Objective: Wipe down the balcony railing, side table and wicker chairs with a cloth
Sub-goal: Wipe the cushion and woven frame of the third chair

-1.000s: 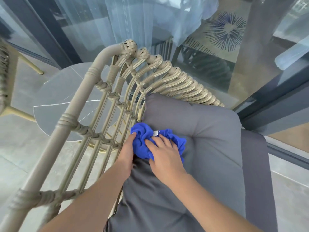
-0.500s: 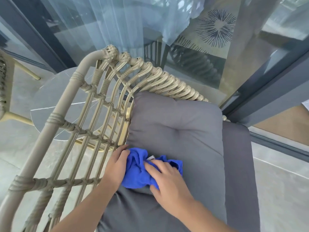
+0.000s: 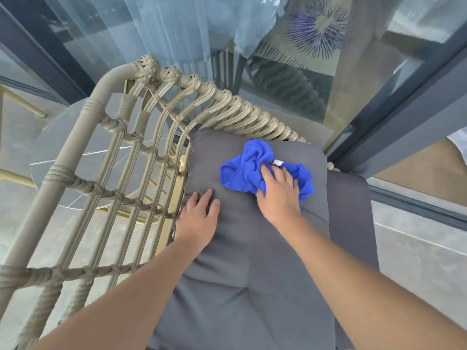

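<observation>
A crumpled blue cloth (image 3: 242, 170) with a small white tag lies on the grey back cushion (image 3: 252, 236) of a beige wicker chair (image 3: 83, 152). My right hand (image 3: 278, 195) presses down on the cloth with its fingers spread flat over it. Left of that, my left hand (image 3: 199, 218) rests flat on the cushion near its left edge, beside the chair's woven side, and holds nothing. Through the wicker bars I see the round grey side table (image 3: 73, 140) behind the chair.
A glass door with a dark frame (image 3: 394, 117) and a sheer curtain (image 3: 156, 29) stand just behind the chair. A second grey cushion (image 3: 351, 223) sits at the right. Part of another chair's gold frame (image 3: 22, 107) shows at far left. Grey floor tiles (image 3: 417, 261) lie around.
My right hand has pushed the cloth up and to the right across the cushion. My left hand has let go of the cloth and now lies flat on the cushion.
</observation>
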Motion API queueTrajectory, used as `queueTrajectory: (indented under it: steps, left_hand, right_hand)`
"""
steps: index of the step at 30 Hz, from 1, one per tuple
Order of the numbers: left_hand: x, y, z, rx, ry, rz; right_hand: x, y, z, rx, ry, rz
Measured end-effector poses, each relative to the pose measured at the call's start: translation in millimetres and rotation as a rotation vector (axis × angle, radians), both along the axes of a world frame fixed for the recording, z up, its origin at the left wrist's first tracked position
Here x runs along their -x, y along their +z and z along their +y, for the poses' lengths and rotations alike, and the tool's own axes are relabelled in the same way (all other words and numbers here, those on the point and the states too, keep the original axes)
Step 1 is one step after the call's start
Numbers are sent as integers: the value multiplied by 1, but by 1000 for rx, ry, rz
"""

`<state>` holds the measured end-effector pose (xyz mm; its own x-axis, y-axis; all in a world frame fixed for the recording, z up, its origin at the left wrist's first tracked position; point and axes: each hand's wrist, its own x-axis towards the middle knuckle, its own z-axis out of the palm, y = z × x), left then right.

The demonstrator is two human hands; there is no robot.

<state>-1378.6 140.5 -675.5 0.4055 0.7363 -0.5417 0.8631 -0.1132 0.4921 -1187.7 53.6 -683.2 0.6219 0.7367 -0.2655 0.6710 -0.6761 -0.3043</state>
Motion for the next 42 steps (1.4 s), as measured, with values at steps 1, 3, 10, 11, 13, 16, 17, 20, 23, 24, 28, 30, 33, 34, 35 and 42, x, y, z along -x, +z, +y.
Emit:
queueTrajectory:
  steps: [1, 3, 10, 11, 13, 16, 17, 20, 23, 24, 28, 30, 33, 34, 35, 42]
  left_hand:
    - [0, 0, 3, 41, 48, -38]
    - [1, 0, 6, 89, 123, -97]
    - [-3, 9, -2, 81, 107, -89]
    - [-3, 10, -2, 70, 69, -52]
    - [-1, 9, -4, 18, -66, 70]
    - [4, 5, -11, -81, -220, 213]
    - [5, 3, -13, -95, -223, 226]
    - [1, 0, -15, -78, -133, 159]
    - [1, 1, -12, -103, -136, 150]
    - [3, 1, -10, -112, -182, 179]
    - [0, 2, -11, -168, -389, 357]
    - [-5, -3, -14, -191, -446, 441]
    - [-14, -11, -13, -183, -472, 505]
    - [-17, -13, -12, -184, -476, 519]
    - [-18, -15, -12, -189, -478, 532]
    - [-19, -22, -19, -203, -464, 585]
  right_hand:
    - [12, -2, -5, -22, 15, -10]
    - [33, -3, -17, -57, 50, 1]
    - [89, -3, -92, -224, 249, 33]
    - [96, -2, -102, -223, 275, 43]
    - [108, -2, -119, -218, 315, 49]
    - [111, 0, -133, -259, 327, 54]
    - [109, 3, -133, -285, 311, 74]
    - [87, 12, -130, -403, 220, 116]
    - [41, 19, -124, -508, 131, 26]
    - [22, 22, -121, -510, 96, 1]
    - [-58, 27, -103, -395, -81, -11]
    - [-87, 16, -92, -285, -171, 17]
    - [-90, -14, -91, -165, -305, 203]
    - [-82, -23, -95, -173, -340, 249]
    - [-72, -29, -99, -200, -367, 260]
    - [-12, -32, -147, -278, -275, 179]
